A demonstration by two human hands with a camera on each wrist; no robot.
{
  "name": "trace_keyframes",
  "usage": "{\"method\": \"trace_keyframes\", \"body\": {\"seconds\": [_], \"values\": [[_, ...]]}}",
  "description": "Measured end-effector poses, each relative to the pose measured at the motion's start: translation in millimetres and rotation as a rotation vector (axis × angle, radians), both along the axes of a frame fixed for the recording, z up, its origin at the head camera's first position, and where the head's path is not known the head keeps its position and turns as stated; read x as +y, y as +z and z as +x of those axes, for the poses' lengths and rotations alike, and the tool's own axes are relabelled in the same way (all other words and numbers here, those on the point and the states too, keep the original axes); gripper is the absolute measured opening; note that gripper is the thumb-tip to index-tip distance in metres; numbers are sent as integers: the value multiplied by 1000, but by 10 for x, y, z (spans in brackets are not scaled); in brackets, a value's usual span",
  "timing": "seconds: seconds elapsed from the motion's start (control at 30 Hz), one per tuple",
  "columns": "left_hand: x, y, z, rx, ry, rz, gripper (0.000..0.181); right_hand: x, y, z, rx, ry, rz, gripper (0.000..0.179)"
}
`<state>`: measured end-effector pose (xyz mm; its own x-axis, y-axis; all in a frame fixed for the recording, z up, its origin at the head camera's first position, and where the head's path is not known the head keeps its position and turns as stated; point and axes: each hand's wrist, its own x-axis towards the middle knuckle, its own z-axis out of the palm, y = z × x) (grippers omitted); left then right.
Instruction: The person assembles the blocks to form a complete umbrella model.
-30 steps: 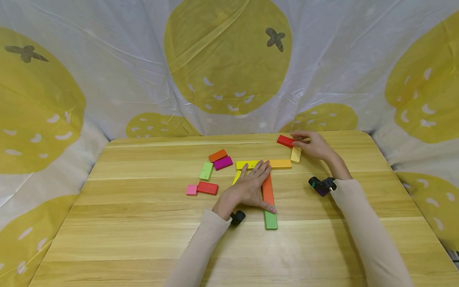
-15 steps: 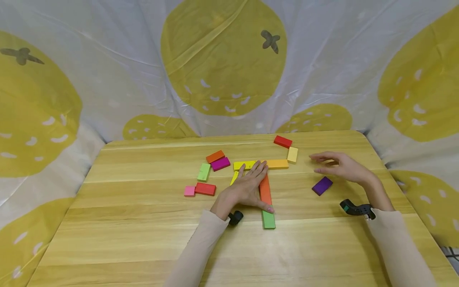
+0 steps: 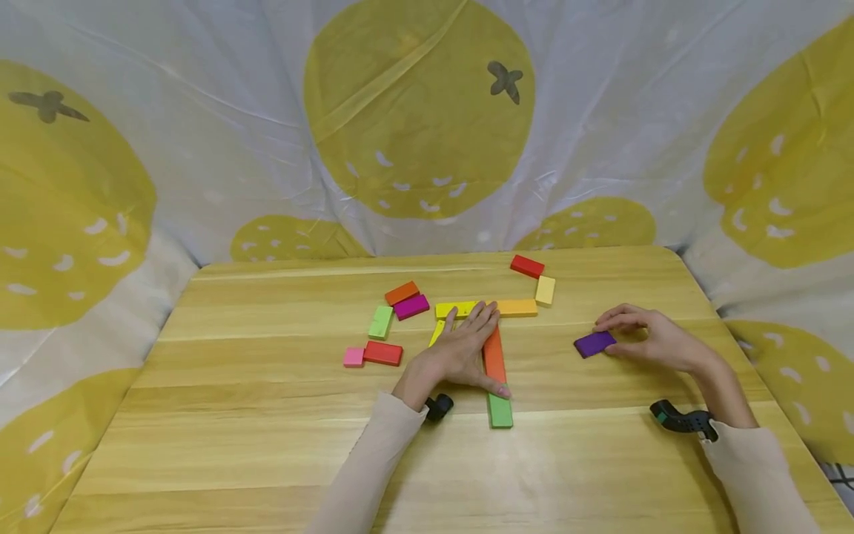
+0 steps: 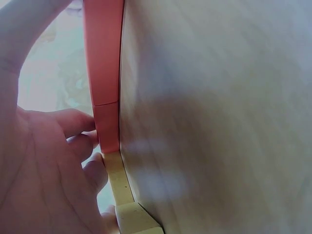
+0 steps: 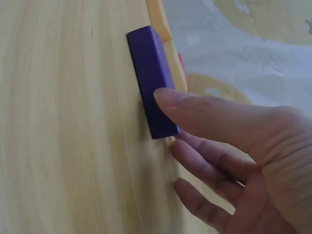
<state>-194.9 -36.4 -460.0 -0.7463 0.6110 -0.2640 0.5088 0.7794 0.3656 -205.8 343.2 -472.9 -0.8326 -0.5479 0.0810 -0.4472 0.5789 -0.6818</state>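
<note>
My right hand [image 3: 660, 341] pinches a purple domino-like block [image 3: 590, 345] at its near end, to the right of the other blocks. In the right wrist view the thumb lies on the purple block's [image 5: 146, 68] face, with the other fingers behind it. My left hand [image 3: 457, 360] rests spread over a joined figure of blocks. Its fingertips touch the top row, where a yellow block [image 3: 448, 311] and a light orange block [image 3: 520, 308] show. Its thumb lies where a red-orange block [image 3: 494, 360] meets a green block [image 3: 500, 414]. A slanted yellow block [image 3: 436, 331] is partly hidden.
Left of the figure lie an orange block [image 3: 402, 292], a magenta block [image 3: 411, 307], a light green block [image 3: 381, 322], a red block [image 3: 383, 354] and a pink block [image 3: 354, 357]. Behind right are a red block [image 3: 527, 266] and a cream block [image 3: 545, 291]. A printed curtain [image 3: 427, 230] backs the table.
My right hand has come away from the red and cream blocks at the back, moved right and toward me, and taken hold of the purple block. The left hand has stayed in place.
</note>
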Motion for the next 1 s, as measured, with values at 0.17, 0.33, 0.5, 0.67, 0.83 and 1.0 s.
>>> {"method": "trace_keyframes", "body": {"seconds": [0.17, 0.33, 0.5, 0.67, 0.83, 1.0], "values": [[-3, 3, 6, 6, 5, -11, 137, -151, 12, -36, 112, -113, 97, 25], [2, -6, -3, 14, 1, -11, 137, -251, 18, -76, 168, -163, 100, 25], [6, -8, -5, 17, -2, -5, 137, -287, 14, -98, 165, -147, 81, 31], [6, -17, -11, 11, -5, -9, 137, -314, 21, -129, 166, -145, 84, 26], [10, -25, -16, 17, -3, -17, 137, -364, 38, -187, 166, -146, 79, 25], [14, -22, -21, 17, -1, -20, 137, -439, 71, -191, 110, -191, 120, 30]]}}
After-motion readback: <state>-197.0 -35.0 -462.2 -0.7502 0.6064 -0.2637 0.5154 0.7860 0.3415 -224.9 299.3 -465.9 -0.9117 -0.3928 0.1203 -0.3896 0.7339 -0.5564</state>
